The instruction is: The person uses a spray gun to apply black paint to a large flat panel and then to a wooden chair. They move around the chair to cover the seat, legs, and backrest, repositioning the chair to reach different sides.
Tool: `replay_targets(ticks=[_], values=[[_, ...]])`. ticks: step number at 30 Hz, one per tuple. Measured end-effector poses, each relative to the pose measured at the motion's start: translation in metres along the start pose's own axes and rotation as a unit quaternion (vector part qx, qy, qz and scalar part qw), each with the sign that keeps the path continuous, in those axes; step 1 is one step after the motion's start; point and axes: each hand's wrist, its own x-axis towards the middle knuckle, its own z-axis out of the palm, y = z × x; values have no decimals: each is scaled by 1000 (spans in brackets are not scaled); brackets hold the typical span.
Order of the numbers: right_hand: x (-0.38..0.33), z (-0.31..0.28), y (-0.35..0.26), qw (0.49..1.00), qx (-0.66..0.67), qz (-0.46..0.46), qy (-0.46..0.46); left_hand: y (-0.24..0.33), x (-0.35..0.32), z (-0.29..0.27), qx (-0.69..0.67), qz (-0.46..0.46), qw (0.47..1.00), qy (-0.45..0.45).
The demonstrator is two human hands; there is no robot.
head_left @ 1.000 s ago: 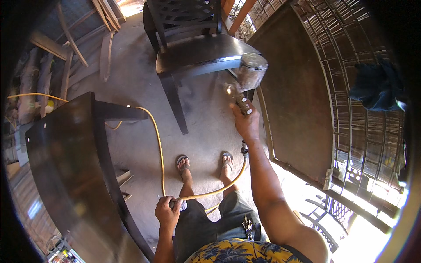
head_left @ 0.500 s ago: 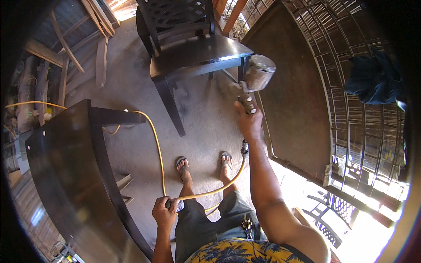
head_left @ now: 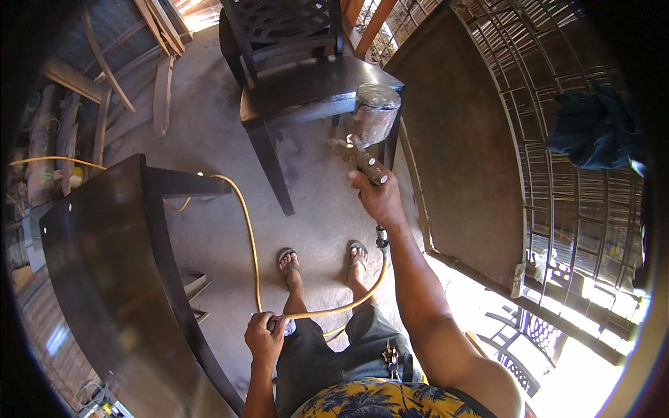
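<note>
My right hand (head_left: 380,198) is closed round the handle of a spray gun (head_left: 375,118) with a paint-stained metal cup on top. The gun is held in front of a dark, glossy wooden chair (head_left: 306,87), its nozzle side toward the left, and its cup overlaps the seat's front right corner. A yellow air hose (head_left: 334,308) runs from the fitting below the gun's handle to my left hand (head_left: 265,336). That hand is closed round the hose, and a small dark and whitish piece shows at its fingers; I cannot make out what it is.
At the left stands a large dark, shiny piece of furniture (head_left: 104,258) with a leg jutting toward the middle. A brown panel (head_left: 467,153) leans on the bar wall at the right, where a dark blue cloth (head_left: 596,129) hangs. Wood strips (head_left: 164,94) lie far left.
My right hand has swung the spray gun to the left, across the chair's front right corner. My left hand stays nearly in place with the hose.
</note>
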Motion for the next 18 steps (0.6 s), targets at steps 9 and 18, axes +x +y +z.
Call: replay_targets(ticks=[9,18], values=[[15,-40,0,980,-75,87,160,8,7,-7,1,-4,1000,17],[16,-47,1,973,-80,41,211,5,3,-7,-2,-23,1000,17]])
